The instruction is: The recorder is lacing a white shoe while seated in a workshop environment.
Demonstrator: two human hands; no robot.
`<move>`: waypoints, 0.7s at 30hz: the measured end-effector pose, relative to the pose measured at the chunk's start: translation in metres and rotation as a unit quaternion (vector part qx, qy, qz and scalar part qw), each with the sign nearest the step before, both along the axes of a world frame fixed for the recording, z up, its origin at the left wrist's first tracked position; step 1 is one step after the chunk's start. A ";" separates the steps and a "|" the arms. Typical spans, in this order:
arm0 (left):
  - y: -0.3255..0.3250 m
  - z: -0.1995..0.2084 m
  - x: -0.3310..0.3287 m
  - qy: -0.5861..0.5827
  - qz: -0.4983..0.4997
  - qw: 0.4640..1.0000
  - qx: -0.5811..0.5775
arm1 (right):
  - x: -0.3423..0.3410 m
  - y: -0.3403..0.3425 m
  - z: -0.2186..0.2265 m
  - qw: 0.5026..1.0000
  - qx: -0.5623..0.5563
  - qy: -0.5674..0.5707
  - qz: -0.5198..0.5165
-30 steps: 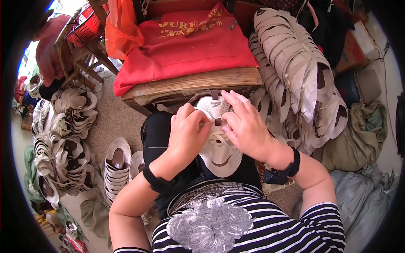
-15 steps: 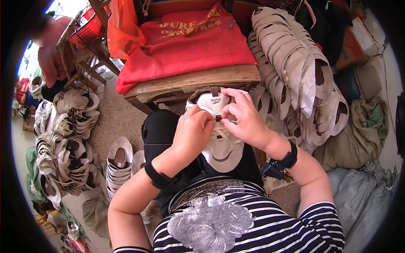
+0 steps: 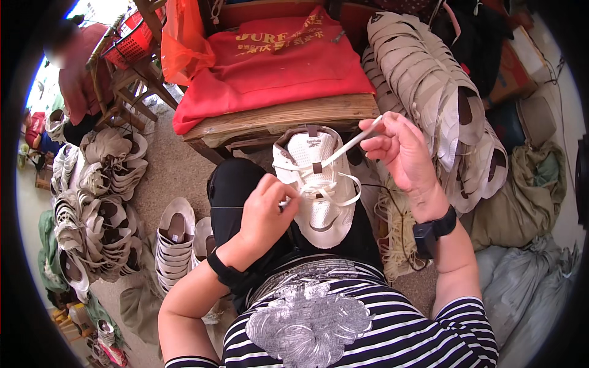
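A cream shoe upper (image 3: 323,228) with a pale mesh tongue (image 3: 305,147) and dark brown tabs lies on my lap, its toe toward me. White shoelace (image 3: 332,158) runs through the tab on the tongue and up to my right hand (image 3: 400,150), which pinches its end above and right of the shoe. A slack loop of lace hangs over the front of the lacing. Beside the left edge of the upper, my left hand (image 3: 265,210) is closed, thumb and forefinger pressed together on a pale bit of lace, mostly hidden by the fingers.
Ahead stands a wooden bench (image 3: 279,119) draped with red cloth (image 3: 282,67). Nested shoe uppers (image 3: 423,80) are piled right of it; others (image 3: 175,236) stand at my left on the floor. Loose laces (image 3: 396,230) hang by my right thigh. A person (image 3: 80,80) sits far left.
Both hands were together at the tongue tab. My right hand has moved right and up, drawing the lace out; my left has dropped to the shoe's left side.
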State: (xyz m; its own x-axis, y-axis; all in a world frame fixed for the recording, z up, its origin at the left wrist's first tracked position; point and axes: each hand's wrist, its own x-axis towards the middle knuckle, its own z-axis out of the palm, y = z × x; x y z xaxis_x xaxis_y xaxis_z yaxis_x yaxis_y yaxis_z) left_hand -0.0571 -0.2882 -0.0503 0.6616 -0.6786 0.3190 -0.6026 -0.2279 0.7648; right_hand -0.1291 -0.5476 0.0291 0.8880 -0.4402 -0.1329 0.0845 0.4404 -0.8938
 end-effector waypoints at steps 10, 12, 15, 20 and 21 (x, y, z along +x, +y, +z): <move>-0.011 0.004 0.021 -0.156 0.111 0.978 -0.082 | -0.032 -0.139 0.052 0.968 -0.100 -0.178 -0.148; -0.010 0.004 0.017 -0.101 0.131 0.983 -0.073 | -0.047 -0.176 0.078 0.931 -0.176 -0.232 -0.218; -0.022 -0.007 0.010 -0.070 0.085 0.992 -0.067 | -0.074 -0.192 0.115 0.902 -0.161 -0.228 -0.329; -0.018 -0.002 0.006 -0.010 0.073 0.997 -0.025 | -0.081 -0.189 0.120 0.792 -0.334 -0.227 -0.459; -0.015 -0.002 0.009 0.012 0.056 0.998 -0.020 | -0.082 -0.187 0.115 0.754 -0.399 -0.215 -0.476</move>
